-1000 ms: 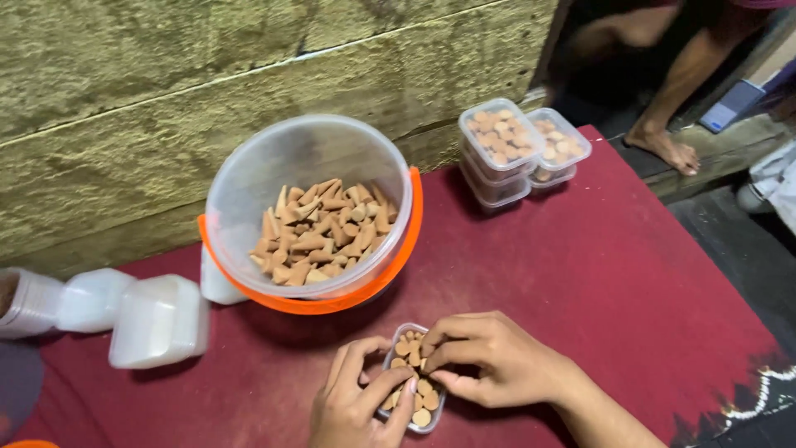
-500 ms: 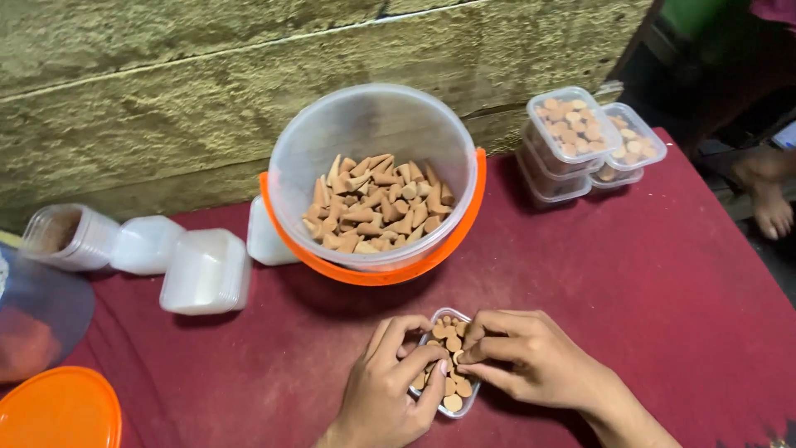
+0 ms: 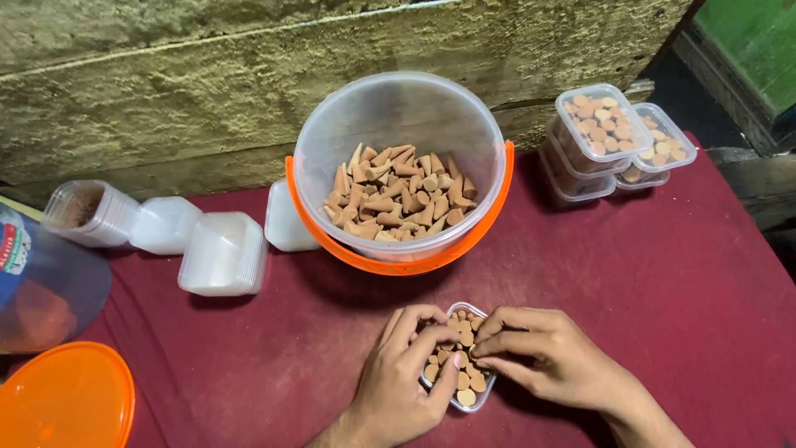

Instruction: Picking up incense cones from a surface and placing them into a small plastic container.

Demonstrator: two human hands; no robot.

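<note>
Two hands on small clear tray (image 3: 461,390) of brown cones, near front edge of red worktop (image 3: 663,290). Left hand (image 3: 406,373) curled round tray's left side; right hand (image 3: 547,357) pinching cones at top. Behind: clear bucket (image 3: 398,124) holding loose cones; filled trays (image 3: 609,141) stacked far right; empty trays (image 3: 224,253) left.

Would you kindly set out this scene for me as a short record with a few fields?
surface: dark red cloth on a table by a rough wall
left hand: fingers on the small clear tub of tan cones
right hand: fingertips on the cones at the same tub's top
bucket: clear, orange rim, loose cones inside, behind the hands
filled tubs: stacked at the far right
empty tubs: lying at the left
orange lid: near left corner
</note>
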